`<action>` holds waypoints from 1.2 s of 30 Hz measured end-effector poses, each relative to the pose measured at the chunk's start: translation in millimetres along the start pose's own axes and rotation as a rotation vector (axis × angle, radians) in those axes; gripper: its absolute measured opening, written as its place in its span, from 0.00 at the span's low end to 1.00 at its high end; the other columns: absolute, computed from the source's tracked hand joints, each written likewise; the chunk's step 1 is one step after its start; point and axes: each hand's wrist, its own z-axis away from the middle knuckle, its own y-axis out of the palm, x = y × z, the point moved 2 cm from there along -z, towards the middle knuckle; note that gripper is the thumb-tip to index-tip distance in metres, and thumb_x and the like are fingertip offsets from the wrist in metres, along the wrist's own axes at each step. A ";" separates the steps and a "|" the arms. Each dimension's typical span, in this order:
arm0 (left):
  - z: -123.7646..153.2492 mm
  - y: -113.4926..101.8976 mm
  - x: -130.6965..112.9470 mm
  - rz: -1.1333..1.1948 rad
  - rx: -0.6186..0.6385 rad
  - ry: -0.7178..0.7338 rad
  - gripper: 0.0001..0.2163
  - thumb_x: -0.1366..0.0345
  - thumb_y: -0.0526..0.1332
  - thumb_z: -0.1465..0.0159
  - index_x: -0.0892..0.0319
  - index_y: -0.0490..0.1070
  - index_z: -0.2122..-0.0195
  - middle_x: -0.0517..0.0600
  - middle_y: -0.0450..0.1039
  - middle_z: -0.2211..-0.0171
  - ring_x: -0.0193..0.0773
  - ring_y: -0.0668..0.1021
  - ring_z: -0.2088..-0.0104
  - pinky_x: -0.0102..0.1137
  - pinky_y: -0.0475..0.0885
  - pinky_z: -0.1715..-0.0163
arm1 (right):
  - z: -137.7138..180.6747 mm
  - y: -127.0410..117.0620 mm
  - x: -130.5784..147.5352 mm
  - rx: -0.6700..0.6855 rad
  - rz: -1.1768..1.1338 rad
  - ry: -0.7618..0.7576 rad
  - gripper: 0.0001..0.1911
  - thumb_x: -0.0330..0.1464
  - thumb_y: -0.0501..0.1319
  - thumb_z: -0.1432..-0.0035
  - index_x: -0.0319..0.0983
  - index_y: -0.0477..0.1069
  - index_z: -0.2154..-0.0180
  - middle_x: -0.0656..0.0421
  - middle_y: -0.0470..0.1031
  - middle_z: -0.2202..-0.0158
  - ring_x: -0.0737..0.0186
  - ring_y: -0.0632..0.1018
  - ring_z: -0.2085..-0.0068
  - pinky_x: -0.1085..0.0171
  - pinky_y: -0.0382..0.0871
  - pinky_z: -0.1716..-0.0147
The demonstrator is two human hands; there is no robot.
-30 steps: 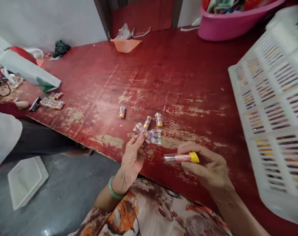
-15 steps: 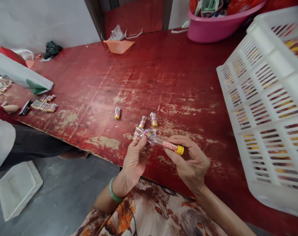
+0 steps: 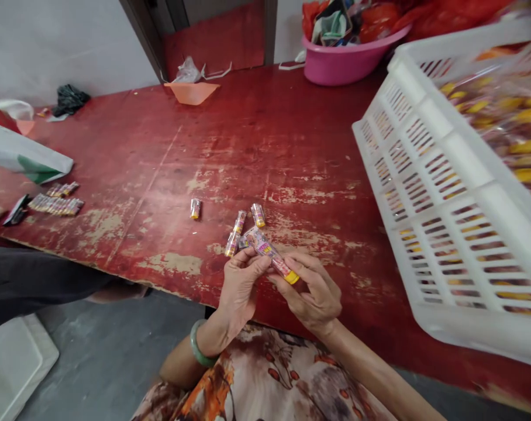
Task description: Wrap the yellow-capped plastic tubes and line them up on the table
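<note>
Both hands have come together since one second ago. Then the right hand [image 3: 311, 295] held the clear tube [image 3: 272, 259] alone, well apart at 3 o'clock of the left hand [image 3: 239, 283]. Now the tube lies between the two hands, tilted, with its yellow cap [image 3: 292, 277] at the near end and its other end pointing to 11 o'clock.

The right fingers are clamped on the cap end. The left thumb and fingers are pinched together on the far end, where the small printed packets [image 3: 251, 238] are pressed against the tube. I cannot tell if any packet is already inside. So both hands now work on one thing, just above the near edge of the red table [image 3: 257, 134].

Four short capped tubes [image 3: 258, 215] lie loose on the table at 11 to 12 o'clock of the hands. The white slotted crate [image 3: 441, 193] stands at 3 o'clock.
</note>
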 end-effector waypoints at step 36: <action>25.6 69.0 55.0 -0.469 0.541 -0.159 0.11 0.64 0.72 0.52 0.58 0.81 0.67 0.51 0.80 0.69 0.36 0.78 0.69 0.29 0.73 0.63 | 37.9 -107.2 16.4 -0.187 0.390 0.048 0.19 0.25 0.62 0.45 0.42 0.72 0.51 0.54 0.75 0.61 0.62 0.78 0.63 0.65 0.76 0.67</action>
